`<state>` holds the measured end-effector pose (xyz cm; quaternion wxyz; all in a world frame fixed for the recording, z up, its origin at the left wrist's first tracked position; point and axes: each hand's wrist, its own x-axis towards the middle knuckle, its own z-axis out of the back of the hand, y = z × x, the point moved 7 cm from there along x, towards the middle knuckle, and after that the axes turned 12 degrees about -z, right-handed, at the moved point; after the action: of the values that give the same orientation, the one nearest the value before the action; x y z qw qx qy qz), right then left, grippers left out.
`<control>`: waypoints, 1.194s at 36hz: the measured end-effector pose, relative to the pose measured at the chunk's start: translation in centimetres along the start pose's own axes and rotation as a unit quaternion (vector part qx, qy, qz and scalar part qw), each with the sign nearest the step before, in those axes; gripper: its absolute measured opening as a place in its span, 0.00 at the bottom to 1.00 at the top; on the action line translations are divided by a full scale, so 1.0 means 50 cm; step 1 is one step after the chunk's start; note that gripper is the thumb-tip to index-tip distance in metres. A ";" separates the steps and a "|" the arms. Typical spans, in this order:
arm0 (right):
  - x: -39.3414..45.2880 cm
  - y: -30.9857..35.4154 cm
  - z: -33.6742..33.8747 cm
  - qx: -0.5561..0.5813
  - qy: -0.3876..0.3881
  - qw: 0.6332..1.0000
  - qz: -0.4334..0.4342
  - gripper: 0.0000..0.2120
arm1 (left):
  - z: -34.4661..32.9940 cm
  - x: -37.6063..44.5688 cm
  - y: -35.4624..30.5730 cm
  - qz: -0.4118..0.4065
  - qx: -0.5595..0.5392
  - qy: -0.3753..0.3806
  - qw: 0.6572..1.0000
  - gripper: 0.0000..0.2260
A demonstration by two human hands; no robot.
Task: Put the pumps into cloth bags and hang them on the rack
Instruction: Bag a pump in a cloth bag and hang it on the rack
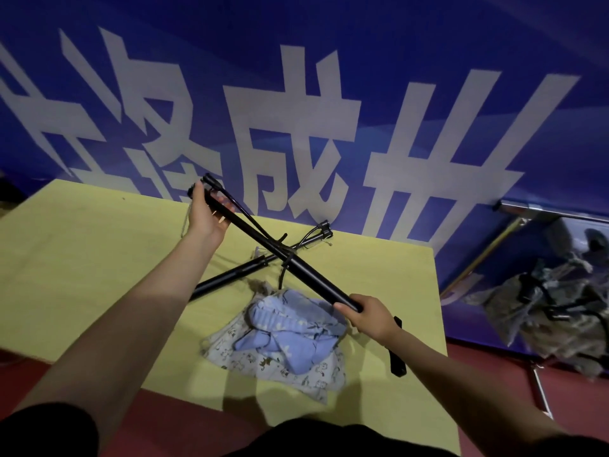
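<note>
Head cam: both hands are holding one long black hand pump (296, 262) up over a yellow-green table (82, 258), barrel running diagonal from upper L to lower R. L hand (206, 214) is gripping the far upper end, fingers curled round the barrel near the handle/hose end, palm facing the cam; a thin black hose (237, 206) is arcing alongside the barrel there. R hand (367, 316) is wrapping the near lower end, fingers closed tight round the tube. A 2nd black pump (250, 268) is lying flat on the table beneath the held one, crossing under it so the two are making an X; its far end w/ a small metal fitting is sitting near the table's back edge. Cloth bags are lying in a heap on the table just below the crossing: a blue patterned bag (286, 328) bunched on top of a pale printed bag (263, 364) w/ small animal figures. A short black flat piece (397, 357) is sitting on the table by the R wrist, can't tell what it is. Behind the table a blue banner (329, 61) w/ big white characters is filling the wall. At far R, camo-print bags (540, 311) are hanging off a metal rack (553, 212) over a red floor (494, 374). Dark sleeves at the bottom edge.
</note>
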<state>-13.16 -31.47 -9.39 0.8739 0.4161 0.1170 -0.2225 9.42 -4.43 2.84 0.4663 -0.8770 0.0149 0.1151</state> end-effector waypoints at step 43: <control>0.025 0.058 -0.031 0.040 -0.020 0.999 -0.005 0.22 | -0.040 -0.084 0.135 0.124 0.089 0.121 0.981 0.16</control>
<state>-10.68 -29.03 -8.89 0.8576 0.4455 0.0923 -0.2398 4.81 -10.24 -0.68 0.5191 -0.8309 0.1900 0.0636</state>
